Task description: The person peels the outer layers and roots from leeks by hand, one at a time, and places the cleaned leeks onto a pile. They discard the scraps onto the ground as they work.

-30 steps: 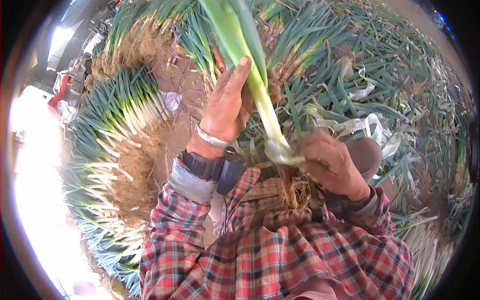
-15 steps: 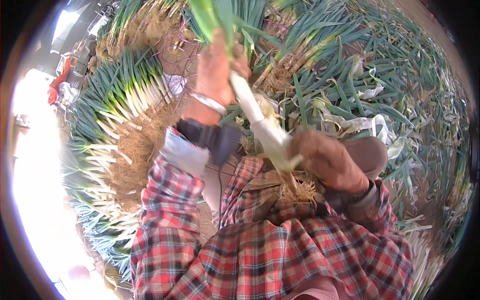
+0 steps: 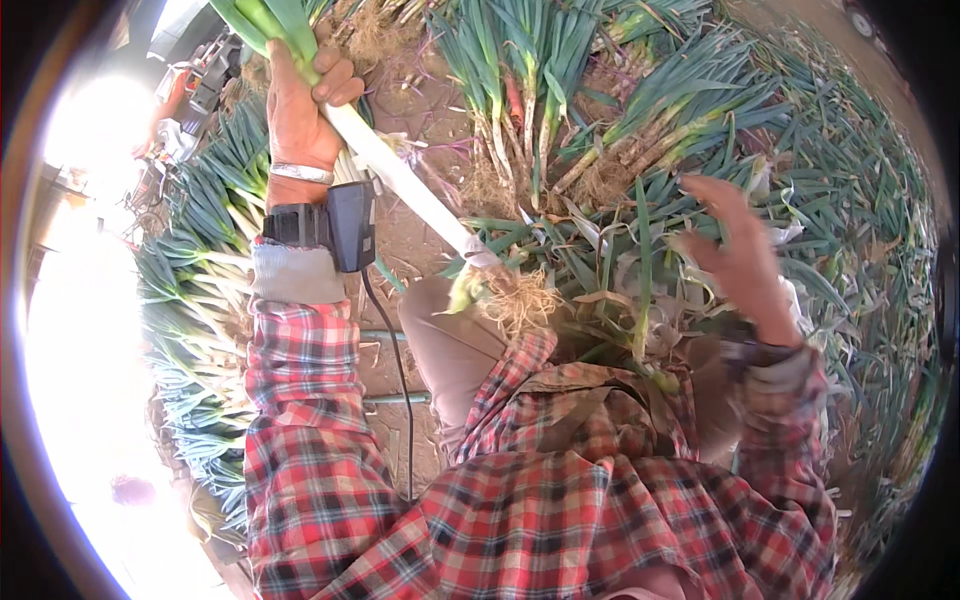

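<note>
My left hand [image 3: 305,115] is closed around a leek [image 3: 395,178] near where its green leaves begin. The white shaft slants down to the right, ending in a tuft of pale roots [image 3: 520,302] above my lap, with a loose bit of greenish sheath hanging beside them. Off to the right, my right hand [image 3: 738,255] is raised over a heap of leaves and peelings [image 3: 800,215], its fingers apart and slightly blurred, with nothing in them. A dark box-shaped device [image 3: 351,225] with a cable is strapped on my left wrist.
Rows of leeks with white shafts [image 3: 215,285] lie along the left. Ahead, rooted bunches of leeks [image 3: 515,110] rest on brown ground [image 3: 420,120]. Another bunch [image 3: 680,100] lies further right. Leaf litter spreads down the right side.
My left hand has swung left with the leek, carrying its root end away from my lap's middle. My right hand has come off the shaft, moving right and up, fingers spreading.
</note>
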Tool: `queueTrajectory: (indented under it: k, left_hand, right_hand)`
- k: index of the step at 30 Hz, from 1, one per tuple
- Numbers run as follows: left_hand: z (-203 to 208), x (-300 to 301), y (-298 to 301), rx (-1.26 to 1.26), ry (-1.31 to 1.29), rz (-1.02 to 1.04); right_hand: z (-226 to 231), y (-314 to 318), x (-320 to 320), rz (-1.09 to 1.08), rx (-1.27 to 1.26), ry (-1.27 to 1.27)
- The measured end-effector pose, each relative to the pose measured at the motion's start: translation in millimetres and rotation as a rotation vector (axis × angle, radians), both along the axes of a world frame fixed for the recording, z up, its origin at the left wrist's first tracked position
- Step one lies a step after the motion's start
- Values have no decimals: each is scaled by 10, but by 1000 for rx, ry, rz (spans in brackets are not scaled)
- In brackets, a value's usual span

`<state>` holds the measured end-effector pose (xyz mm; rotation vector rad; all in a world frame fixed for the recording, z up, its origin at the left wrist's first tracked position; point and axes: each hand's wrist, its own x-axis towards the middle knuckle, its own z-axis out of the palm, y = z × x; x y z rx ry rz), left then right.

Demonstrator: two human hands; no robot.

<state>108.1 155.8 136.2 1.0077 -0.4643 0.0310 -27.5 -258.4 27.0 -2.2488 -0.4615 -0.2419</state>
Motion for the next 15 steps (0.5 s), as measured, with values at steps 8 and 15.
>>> queueTrajectory:
  k: [8,15]
  left_hand:
    - [144,173,-290,-187,144,-451]
    - [-53,141,-44,36,78,149]
  right_hand:
    - [-293,1148,131,789,564,468]
    - [-400,379,-664,293,38,233]
